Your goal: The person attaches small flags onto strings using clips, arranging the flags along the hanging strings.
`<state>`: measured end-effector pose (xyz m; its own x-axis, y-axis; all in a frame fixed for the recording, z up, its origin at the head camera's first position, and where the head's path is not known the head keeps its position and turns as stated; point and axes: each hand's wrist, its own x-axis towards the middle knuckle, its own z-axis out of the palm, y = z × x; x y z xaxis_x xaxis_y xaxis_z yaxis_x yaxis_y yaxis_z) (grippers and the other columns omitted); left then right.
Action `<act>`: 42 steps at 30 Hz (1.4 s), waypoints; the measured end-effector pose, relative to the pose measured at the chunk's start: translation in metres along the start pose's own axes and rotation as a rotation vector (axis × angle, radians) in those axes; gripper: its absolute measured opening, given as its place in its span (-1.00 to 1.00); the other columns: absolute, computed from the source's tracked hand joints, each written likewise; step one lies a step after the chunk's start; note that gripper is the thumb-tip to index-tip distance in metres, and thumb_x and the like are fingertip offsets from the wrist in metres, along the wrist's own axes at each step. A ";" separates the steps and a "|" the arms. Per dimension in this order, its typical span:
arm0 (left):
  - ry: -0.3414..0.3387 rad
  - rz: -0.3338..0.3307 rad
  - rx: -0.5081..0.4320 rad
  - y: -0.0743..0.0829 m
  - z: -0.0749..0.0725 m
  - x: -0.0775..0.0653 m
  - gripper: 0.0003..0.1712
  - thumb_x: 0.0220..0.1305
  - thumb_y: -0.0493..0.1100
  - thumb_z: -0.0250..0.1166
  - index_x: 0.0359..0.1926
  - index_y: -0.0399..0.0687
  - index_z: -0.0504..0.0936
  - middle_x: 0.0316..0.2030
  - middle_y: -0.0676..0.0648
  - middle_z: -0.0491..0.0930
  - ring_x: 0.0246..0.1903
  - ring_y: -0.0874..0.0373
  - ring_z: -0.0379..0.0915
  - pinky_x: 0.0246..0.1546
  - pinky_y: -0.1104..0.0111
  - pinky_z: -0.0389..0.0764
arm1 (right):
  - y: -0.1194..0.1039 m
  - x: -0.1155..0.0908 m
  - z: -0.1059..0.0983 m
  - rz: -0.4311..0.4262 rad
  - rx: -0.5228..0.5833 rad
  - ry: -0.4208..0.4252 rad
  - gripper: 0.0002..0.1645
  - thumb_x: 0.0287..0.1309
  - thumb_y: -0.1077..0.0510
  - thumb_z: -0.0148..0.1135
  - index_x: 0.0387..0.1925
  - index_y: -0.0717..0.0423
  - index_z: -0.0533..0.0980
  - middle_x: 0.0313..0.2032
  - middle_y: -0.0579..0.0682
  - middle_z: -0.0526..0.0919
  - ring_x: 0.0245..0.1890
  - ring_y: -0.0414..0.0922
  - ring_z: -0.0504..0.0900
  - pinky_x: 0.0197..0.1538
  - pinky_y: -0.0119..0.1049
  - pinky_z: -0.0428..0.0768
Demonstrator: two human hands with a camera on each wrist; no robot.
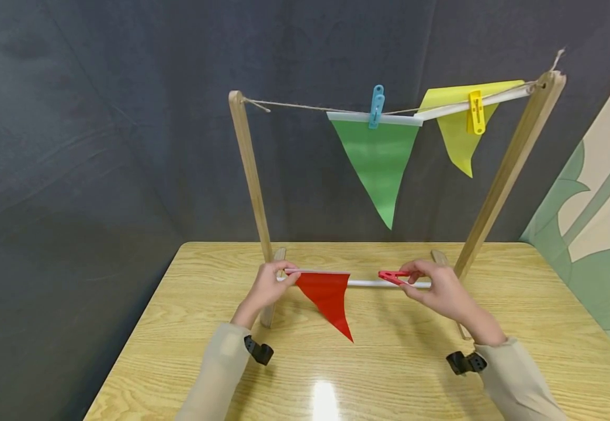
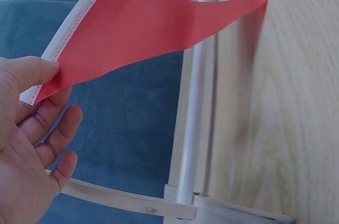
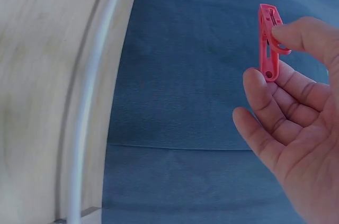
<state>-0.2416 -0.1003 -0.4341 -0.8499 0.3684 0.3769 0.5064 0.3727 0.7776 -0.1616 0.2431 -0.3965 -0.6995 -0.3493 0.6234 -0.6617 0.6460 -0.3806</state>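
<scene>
My left hand point(image 1: 270, 286) pinches a corner of the white top band of a red triangular pennant point(image 1: 330, 296), whose tip hangs down to the right. In the left wrist view, the thumb presses on the pennant point(image 2: 143, 23) and the other fingers curl loosely below. To the right, my right hand point(image 1: 439, 290) holds a red clothespin point(image 1: 393, 276) between thumb and fingers. The right wrist view shows that clothespin point(image 3: 268, 44) apart from the pennant. Above, a green pennant point(image 1: 378, 158) hangs from a string under a blue clothespin point(image 1: 376, 107).
A yellow clothespin point(image 1: 475, 113) grips a yellow pennant point(image 1: 454, 131) at the string's right. The string point(image 1: 305, 107) runs between a left wooden post point(image 1: 250, 169) and a leaning right post point(image 1: 510, 169). A white rod point(image 1: 368, 283) joins the posts low over the wooden table point(image 1: 389, 374).
</scene>
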 end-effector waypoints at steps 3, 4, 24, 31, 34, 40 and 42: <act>0.009 0.022 0.004 0.005 -0.002 0.004 -0.94 0.14 -0.34 0.32 -0.35 -0.26 0.68 -0.31 -0.16 0.66 -0.06 -0.14 0.50 -0.05 0.05 0.49 | -0.004 0.001 -0.004 0.005 -0.003 0.008 -0.67 -0.30 0.44 0.43 -0.37 0.20 0.56 -0.51 -0.15 0.59 -0.53 -0.23 0.53 -0.50 -0.55 0.38; 0.012 0.029 0.006 0.006 -0.002 0.005 -0.94 0.14 -0.34 0.31 -0.34 -0.26 0.69 -0.31 -0.15 0.66 -0.03 -0.15 0.49 -0.02 0.05 0.47 | -0.005 0.002 -0.006 0.000 -0.009 0.013 -0.67 -0.32 0.44 0.44 -0.37 0.20 0.57 -0.52 -0.16 0.58 -0.53 -0.22 0.53 -0.48 -0.55 0.38; 0.097 0.047 -0.020 0.024 -0.018 0.019 -0.93 0.13 -0.33 0.32 -0.36 -0.28 0.67 -0.33 -0.16 0.65 -0.24 -0.03 0.52 -0.15 0.10 0.50 | -0.027 0.022 -0.032 -0.045 -0.029 0.031 -0.61 -0.37 0.44 0.45 -0.35 0.17 0.59 -0.52 -0.15 0.60 -0.56 -0.33 0.48 -0.55 -0.55 0.31; 0.127 0.061 -0.040 0.030 -0.023 0.023 -0.95 0.14 -0.32 0.32 -0.37 -0.25 0.66 -0.35 -0.13 0.63 -0.28 0.02 0.49 -0.16 0.16 0.49 | -0.030 0.031 -0.038 -0.081 -0.025 0.051 -0.57 -0.40 0.44 0.45 -0.34 0.12 0.60 -0.49 -0.15 0.59 -0.51 -0.35 0.49 -0.49 -0.55 0.29; 0.149 0.070 -0.043 0.034 -0.025 0.026 -0.95 0.14 -0.32 0.32 -0.36 -0.25 0.67 -0.37 -0.14 0.63 -0.31 0.02 0.47 -0.20 0.15 0.50 | -0.032 0.037 -0.041 -0.102 -0.019 0.056 -0.56 -0.39 0.44 0.45 -0.32 0.11 0.59 -0.48 -0.14 0.59 -0.50 -0.36 0.48 -0.51 -0.55 0.27; 0.201 0.102 -0.049 0.054 -0.032 0.029 -0.93 0.11 -0.42 0.31 -0.36 -0.40 0.65 -0.40 -0.28 0.61 -0.33 -0.13 0.45 -0.20 0.09 0.47 | -0.037 0.050 -0.047 -0.107 -0.021 0.057 -0.59 -0.34 0.42 0.43 -0.32 0.09 0.59 -0.49 -0.15 0.58 -0.52 -0.36 0.43 -0.62 -0.57 0.18; 0.209 0.119 -0.034 0.066 -0.035 0.028 -0.93 0.10 -0.45 0.30 -0.36 -0.44 0.63 -0.41 -0.31 0.60 -0.33 -0.18 0.43 -0.23 0.17 0.45 | -0.038 0.053 -0.048 -0.104 -0.024 0.056 -0.61 -0.33 0.42 0.43 -0.33 0.11 0.59 -0.49 -0.15 0.58 -0.53 -0.36 0.41 -0.64 -0.56 0.17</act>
<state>-0.2372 -0.0953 -0.3546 -0.7980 0.2224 0.5602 0.6027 0.3068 0.7367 -0.1605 0.2328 -0.3159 -0.6105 -0.3772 0.6964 -0.7230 0.6244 -0.2956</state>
